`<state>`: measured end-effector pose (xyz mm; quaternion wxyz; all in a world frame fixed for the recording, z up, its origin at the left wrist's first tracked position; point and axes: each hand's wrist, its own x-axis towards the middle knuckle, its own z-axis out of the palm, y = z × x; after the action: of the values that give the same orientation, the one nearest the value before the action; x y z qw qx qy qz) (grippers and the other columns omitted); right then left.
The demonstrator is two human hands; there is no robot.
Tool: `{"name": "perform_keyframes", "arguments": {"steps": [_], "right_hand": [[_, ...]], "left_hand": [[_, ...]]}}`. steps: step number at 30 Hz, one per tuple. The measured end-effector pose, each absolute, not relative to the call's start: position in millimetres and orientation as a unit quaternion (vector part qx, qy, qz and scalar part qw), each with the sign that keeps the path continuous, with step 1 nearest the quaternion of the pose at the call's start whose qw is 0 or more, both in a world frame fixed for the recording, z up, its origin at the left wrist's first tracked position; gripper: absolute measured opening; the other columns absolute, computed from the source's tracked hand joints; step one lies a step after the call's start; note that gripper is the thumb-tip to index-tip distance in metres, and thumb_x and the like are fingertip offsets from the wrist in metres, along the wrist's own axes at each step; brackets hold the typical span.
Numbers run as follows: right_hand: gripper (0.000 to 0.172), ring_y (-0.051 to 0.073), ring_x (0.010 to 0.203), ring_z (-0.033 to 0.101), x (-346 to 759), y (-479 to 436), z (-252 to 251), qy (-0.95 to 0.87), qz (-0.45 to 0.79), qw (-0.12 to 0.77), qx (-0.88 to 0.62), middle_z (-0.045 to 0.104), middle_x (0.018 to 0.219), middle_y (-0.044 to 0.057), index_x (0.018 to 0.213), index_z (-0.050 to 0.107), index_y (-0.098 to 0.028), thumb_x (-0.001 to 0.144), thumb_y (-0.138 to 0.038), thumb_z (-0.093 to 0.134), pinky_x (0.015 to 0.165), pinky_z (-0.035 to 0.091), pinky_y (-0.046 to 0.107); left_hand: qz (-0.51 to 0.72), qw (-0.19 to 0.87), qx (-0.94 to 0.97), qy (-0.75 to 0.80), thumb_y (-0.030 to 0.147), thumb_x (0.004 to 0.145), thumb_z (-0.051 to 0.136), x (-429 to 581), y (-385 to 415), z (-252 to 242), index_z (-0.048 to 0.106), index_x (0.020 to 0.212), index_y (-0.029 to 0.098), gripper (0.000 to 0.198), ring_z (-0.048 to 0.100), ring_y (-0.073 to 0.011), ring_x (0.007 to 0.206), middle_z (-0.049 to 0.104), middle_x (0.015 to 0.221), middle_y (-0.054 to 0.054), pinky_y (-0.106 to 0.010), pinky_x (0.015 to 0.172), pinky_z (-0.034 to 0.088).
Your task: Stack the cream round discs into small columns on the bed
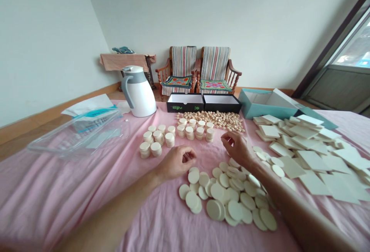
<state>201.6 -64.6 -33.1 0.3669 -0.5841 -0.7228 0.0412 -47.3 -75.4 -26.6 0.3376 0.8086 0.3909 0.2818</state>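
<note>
A loose heap of cream round discs [231, 196] lies on the pink cloth in front of me. My left hand [176, 162] rests at the heap's far left edge, its fingers curled onto discs there. My right hand [235, 146] hovers just beyond the heap, fingertips pinched together; what they hold, if anything, is too small to make out. Several short stacks of discs [157, 141] stand further back, with more stacks [195, 129] to their right.
Cream square tiles [312, 148] spread over the right side. Small beige pieces [219, 119] lie before two black boxes [202, 103] and a teal box [260, 105]. A white jug [138, 92] and a clear plastic tray [78, 134] sit at left. Two chairs stand behind.
</note>
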Motion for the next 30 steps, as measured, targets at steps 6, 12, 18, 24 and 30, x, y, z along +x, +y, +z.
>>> {"name": "perform_keyframes", "arguments": {"steps": [6, 12, 18, 24, 30], "right_hand": [[0.015, 0.013, 0.06, 0.053, 206.2, -66.4, -47.3, -0.726, 0.05, 0.353, -0.588, 0.058, 0.069, 0.003, 0.075, 0.062, -0.017, 0.077, -0.021, 0.048, 0.059, 0.04, 0.025], [0.015, 0.013, 0.061, 0.051, 205.5, -66.2, -49.7, -0.748, 0.055, 0.333, -0.572, 0.058, 0.069, 0.002, 0.076, 0.063, -0.017, 0.078, -0.019, 0.047, 0.059, 0.038, 0.025], [0.016, 0.013, 0.061, 0.051, 205.7, -66.5, -52.1, -0.75, 0.056, 0.344, -0.562, 0.057, 0.07, 0.002, 0.075, 0.063, -0.016, 0.079, -0.017, 0.047, 0.058, 0.037, 0.024], [0.016, 0.013, 0.062, 0.051, 204.0, -67.4, -53.4, -0.758, 0.062, 0.344, -0.551, 0.057, 0.071, 0.002, 0.076, 0.062, -0.017, 0.079, -0.016, 0.046, 0.059, 0.038, 0.025], [0.017, 0.012, 0.063, 0.052, 203.4, -66.9, -55.9, -0.764, 0.067, 0.344, -0.541, 0.058, 0.072, 0.003, 0.078, 0.063, -0.017, 0.079, -0.015, 0.046, 0.059, 0.039, 0.024]], "left_hand": [[0.143, 0.326, 0.891, 0.282, 0.022, 0.061, 0.074, -63.7, -79.6, 1.1, 0.066, 0.096, 0.023, 0.035, 0.054, -0.012, 0.066, 0.061, 0.084, 0.0, -0.02, 0.058, 0.041], [0.131, 0.305, 0.907, 0.26, 0.015, 0.067, 0.067, -62.2, -84.5, 3.8, 0.067, 0.095, 0.023, 0.03, 0.054, -0.0128, 0.071, 0.06, 0.087, -0.001, -0.021, 0.063, 0.041], [0.182, 0.221, 0.883, 0.372, 0.018, 0.071, 0.062, -60.7, -77.0, -3.9, 0.063, 0.093, 0.019, 0.022, 0.054, -0.0114, 0.069, 0.059, 0.086, -0.001, -0.022, 0.063, 0.041], [0.212, 0.082, 0.824, 0.519, 0.019, 0.077, 0.054, -60.1, -69.1, -14.3, 0.059, 0.093, 0.019, 0.016, 0.057, -0.0147, 0.07, 0.061, 0.076, -0.001, -0.024, 0.063, 0.04], [0.13, 0.011, 0.827, 0.547, 0.02, 0.085, 0.044, -51.3, -64.7, -23.3, 0.056, 0.096, 0.017, 0.017, 0.061, -0.0191, 0.081, 0.065, 0.087, -0.006, -0.027, 0.069, 0.041]]}}
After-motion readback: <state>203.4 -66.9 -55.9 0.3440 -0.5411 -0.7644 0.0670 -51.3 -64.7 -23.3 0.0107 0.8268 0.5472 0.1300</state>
